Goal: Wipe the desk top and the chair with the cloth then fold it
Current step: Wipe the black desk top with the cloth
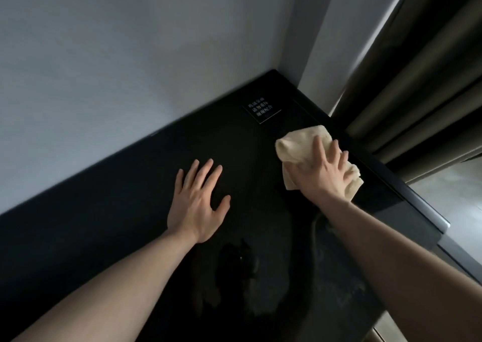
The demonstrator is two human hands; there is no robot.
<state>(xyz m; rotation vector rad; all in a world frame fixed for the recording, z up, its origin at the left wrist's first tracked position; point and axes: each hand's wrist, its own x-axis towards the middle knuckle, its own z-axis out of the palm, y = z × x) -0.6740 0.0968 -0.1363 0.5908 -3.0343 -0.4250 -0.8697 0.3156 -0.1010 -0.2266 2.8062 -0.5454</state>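
While pressed, cloth [294,143] under right hand [323,172], seemingly flat

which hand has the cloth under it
The right hand presses the cream cloth near the desk's curtain-side edge; the left hand lies flat on bare desk top.

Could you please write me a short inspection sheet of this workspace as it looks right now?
Surface: black glossy desk top, set into a wall corner.
Job's things: cream cloth, bunched, on the desk near its right edge; chair not in view.
Clutter: small dark sign with white lettering, lying near the back corner.
Hands: left hand flat on the desk, fingers spread; right hand pressing on the cloth.
Cables: nothing seen.
Surroundings: grey wall behind; dark curtain at right.
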